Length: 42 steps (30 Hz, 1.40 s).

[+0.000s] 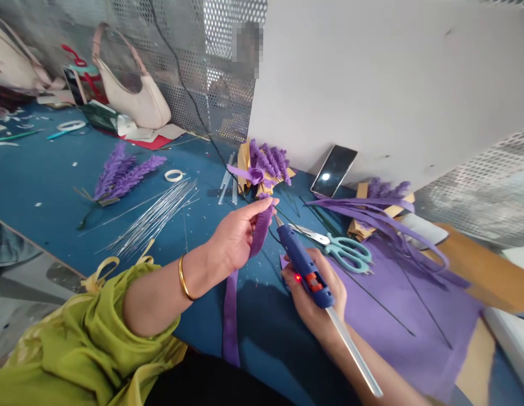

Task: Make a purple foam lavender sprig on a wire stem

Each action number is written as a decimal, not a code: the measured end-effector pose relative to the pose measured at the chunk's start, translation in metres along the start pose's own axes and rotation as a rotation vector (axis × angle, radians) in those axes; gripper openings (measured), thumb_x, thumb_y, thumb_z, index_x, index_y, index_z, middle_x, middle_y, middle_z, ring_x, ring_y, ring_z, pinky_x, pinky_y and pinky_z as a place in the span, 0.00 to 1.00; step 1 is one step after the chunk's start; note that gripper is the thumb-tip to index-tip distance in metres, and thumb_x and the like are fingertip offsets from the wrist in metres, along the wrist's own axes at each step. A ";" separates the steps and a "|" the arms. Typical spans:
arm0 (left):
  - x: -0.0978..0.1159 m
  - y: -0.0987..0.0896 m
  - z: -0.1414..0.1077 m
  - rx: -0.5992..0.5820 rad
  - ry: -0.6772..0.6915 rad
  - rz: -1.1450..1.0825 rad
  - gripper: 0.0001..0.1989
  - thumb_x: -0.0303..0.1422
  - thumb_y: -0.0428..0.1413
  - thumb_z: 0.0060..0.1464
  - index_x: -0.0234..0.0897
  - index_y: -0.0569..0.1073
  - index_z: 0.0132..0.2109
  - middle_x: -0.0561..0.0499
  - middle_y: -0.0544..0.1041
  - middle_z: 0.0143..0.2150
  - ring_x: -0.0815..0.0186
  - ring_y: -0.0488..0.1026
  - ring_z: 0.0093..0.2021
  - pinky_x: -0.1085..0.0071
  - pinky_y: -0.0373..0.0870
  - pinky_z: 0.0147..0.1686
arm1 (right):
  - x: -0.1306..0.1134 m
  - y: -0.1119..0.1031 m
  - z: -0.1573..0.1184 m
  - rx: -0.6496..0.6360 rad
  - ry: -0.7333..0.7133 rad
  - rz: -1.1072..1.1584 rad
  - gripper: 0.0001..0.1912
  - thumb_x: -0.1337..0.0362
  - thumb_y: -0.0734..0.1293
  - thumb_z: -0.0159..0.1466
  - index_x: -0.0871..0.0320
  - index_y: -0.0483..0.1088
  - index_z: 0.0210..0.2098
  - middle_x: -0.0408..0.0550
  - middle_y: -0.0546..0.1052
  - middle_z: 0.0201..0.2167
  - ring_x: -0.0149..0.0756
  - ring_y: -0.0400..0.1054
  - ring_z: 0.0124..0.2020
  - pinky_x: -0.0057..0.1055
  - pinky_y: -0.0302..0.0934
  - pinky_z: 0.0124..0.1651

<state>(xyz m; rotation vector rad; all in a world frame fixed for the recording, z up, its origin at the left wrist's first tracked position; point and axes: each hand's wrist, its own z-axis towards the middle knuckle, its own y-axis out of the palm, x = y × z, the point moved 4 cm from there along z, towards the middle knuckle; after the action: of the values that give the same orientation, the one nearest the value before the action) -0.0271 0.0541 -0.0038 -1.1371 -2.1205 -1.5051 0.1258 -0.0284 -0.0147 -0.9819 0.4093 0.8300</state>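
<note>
My left hand (234,237) pinches a purple felt strip (230,316); its upper end curls at my fingertips and the long tail hangs down toward the table edge. In my right hand (312,299) is a blue glue gun (304,265), its red light glowing and a clear glue stick (357,355) jutting from the back. The gun's nozzle points at the strip near my left fingertips; whether it touches is hard to tell. Beside the gun lie scissors with light blue handles (350,254). Purple lavender-like felt flowers (268,160) sit in a tan box just beyond my left hand.
Thin metal wires (152,217) and a finished purple flower bunch (122,172) lie to the left. At right are purple felt strips (380,217) over a purple felt sheet (409,338). A phone (333,169) leans against the wall panel. A white handbag (135,96) stands at the back left.
</note>
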 end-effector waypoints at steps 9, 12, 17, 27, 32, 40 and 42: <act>-0.001 0.002 -0.006 0.046 0.004 0.007 0.09 0.33 0.69 0.46 0.33 0.82 0.35 0.52 0.75 0.27 0.75 0.66 0.25 0.74 0.57 0.24 | 0.007 0.000 -0.002 -0.006 0.016 -0.023 0.07 0.60 0.70 0.63 0.50 0.68 0.39 0.40 0.75 0.32 0.34 0.71 0.30 0.28 0.64 0.34; -0.002 0.003 -0.007 0.033 0.005 0.007 0.09 0.32 0.70 0.45 0.33 0.82 0.34 0.52 0.75 0.28 0.74 0.66 0.25 0.74 0.57 0.25 | 0.004 0.000 -0.001 -0.015 0.001 -0.041 0.07 0.60 0.69 0.63 0.51 0.67 0.38 0.39 0.75 0.30 0.34 0.71 0.28 0.29 0.64 0.32; -0.003 0.004 -0.008 0.018 0.008 0.014 0.08 0.33 0.69 0.46 0.33 0.83 0.35 0.51 0.75 0.29 0.73 0.67 0.26 0.73 0.57 0.25 | 0.002 -0.001 0.001 -0.015 0.006 -0.081 0.06 0.59 0.69 0.63 0.51 0.67 0.36 0.40 0.74 0.29 0.34 0.69 0.27 0.29 0.62 0.30; -0.004 0.004 -0.010 0.024 -0.009 0.034 0.08 0.33 0.69 0.47 0.33 0.83 0.35 0.52 0.75 0.27 0.72 0.67 0.26 0.73 0.59 0.27 | -0.001 -0.002 0.002 -0.032 0.005 -0.072 0.08 0.59 0.69 0.65 0.53 0.65 0.33 0.39 0.72 0.27 0.31 0.67 0.26 0.28 0.61 0.30; -0.002 0.004 -0.009 0.019 -0.008 0.045 0.08 0.34 0.67 0.50 0.33 0.83 0.36 0.51 0.76 0.29 0.73 0.67 0.26 0.74 0.59 0.26 | -0.005 -0.002 0.003 -0.030 -0.038 -0.082 0.09 0.60 0.69 0.65 0.54 0.64 0.32 0.37 0.70 0.26 0.29 0.65 0.25 0.26 0.60 0.29; -0.001 0.004 -0.013 -0.033 -0.003 0.039 0.10 0.31 0.69 0.45 0.33 0.83 0.37 0.53 0.76 0.29 0.75 0.68 0.28 0.76 0.59 0.28 | -0.005 -0.003 0.003 -0.030 -0.047 -0.095 0.11 0.59 0.69 0.65 0.54 0.64 0.31 0.36 0.68 0.24 0.28 0.64 0.23 0.25 0.59 0.28; -0.001 0.004 -0.013 -0.033 -0.003 0.038 0.10 0.31 0.69 0.45 0.33 0.83 0.37 0.53 0.76 0.30 0.74 0.68 0.28 0.76 0.59 0.28 | -0.005 -0.003 0.002 -0.031 -0.042 -0.092 0.11 0.58 0.69 0.65 0.54 0.64 0.31 0.37 0.69 0.24 0.29 0.64 0.23 0.26 0.59 0.28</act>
<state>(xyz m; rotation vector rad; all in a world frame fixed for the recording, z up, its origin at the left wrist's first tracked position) -0.0264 0.0431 0.0030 -1.1855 -2.0716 -1.5275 0.1249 -0.0292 -0.0088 -1.0030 0.3142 0.7746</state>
